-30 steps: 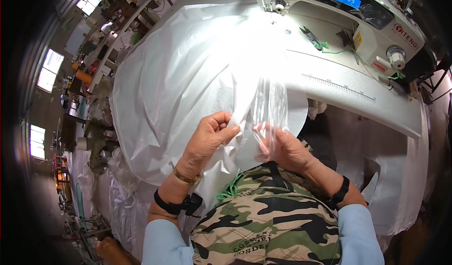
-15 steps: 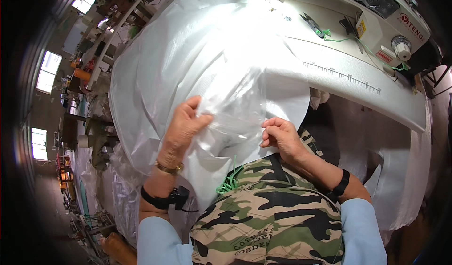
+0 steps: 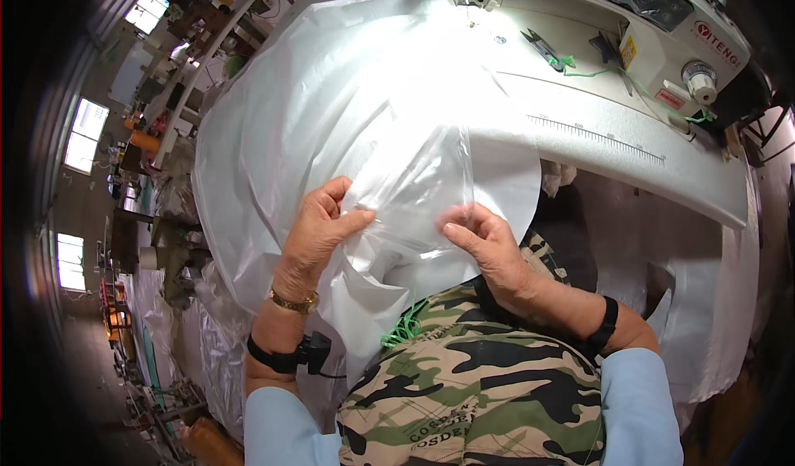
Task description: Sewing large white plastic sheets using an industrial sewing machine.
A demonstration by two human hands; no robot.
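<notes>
A large white sheet (image 3: 273, 135), creased and plastic-like, spreads over the sewing table and hangs toward my lap. On its near part lies a piece of clear film (image 3: 426, 176) with bright glints. My left hand (image 3: 319, 222) pinches the sheet beside the film's left side, thumb and fingers closed. At the film's right side is my right hand (image 3: 493, 246), its thumb stretched out and its index finger smeared by motion. Whether it grips the film cannot be made out. Green threads (image 3: 403, 325) lie on my camouflage apron (image 3: 464, 383), below the sheet's near edge.
A sewing machine (image 3: 654, 60) stands at the far right, its needle area (image 3: 476, 19) brightly lit over the sheet. Black thread snips (image 3: 542, 49) lie on its bed near green thread. The bed's ruled front edge (image 3: 596, 139) runs to the right. Cluttered workbenches (image 3: 166, 242) stand at left.
My right hand has shifted slightly left over the film, and its pinched fingers have loosened into a blur. The left hand keeps its pinch, a little lower. The film looks flatter.
</notes>
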